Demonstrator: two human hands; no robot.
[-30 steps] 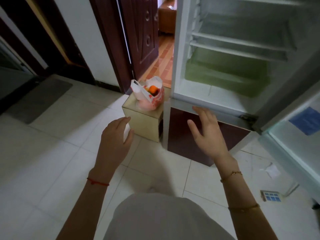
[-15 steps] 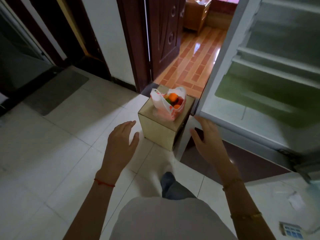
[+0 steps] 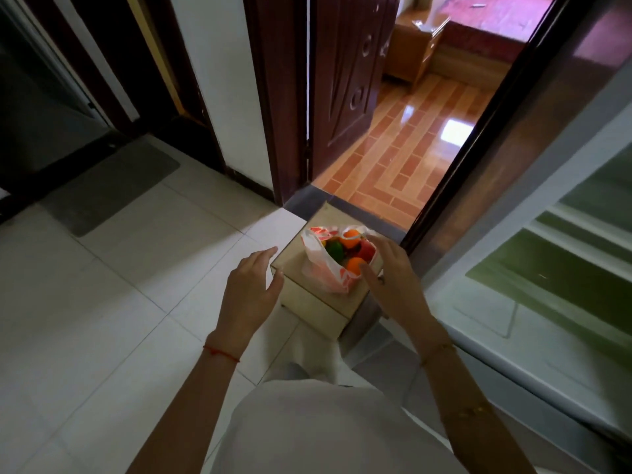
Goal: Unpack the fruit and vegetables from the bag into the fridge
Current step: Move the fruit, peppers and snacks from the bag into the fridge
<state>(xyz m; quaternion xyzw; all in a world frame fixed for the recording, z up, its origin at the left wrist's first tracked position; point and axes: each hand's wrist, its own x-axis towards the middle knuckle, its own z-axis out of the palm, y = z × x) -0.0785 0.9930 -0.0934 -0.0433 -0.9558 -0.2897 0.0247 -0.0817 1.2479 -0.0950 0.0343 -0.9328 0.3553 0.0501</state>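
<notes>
A white and red plastic bag [image 3: 325, 273] stands open on a small beige box [image 3: 316, 302] on the floor. Inside it I see orange fruits [image 3: 355, 265], a green one [image 3: 334, 250] and a red one [image 3: 366, 250]. My right hand [image 3: 390, 271] reaches to the bag's right edge, fingers straight, thumb touching the rim by an orange. My left hand [image 3: 253, 285] hovers open at the box's left corner, holding nothing. The open fridge [image 3: 554, 268] stands at the right, with its glass shelves and a green-tinted drawer showing.
A dark wooden door [image 3: 345, 80] stands open behind the box onto a room with an orange tiled floor. A grey mat [image 3: 113, 189] lies on the white floor tiles at the left. My knee and light clothing fill the bottom centre.
I have stepped closer to the box. Both hands moved forward: the right one reached the bag's rim, the left one came up to the box's corner.
</notes>
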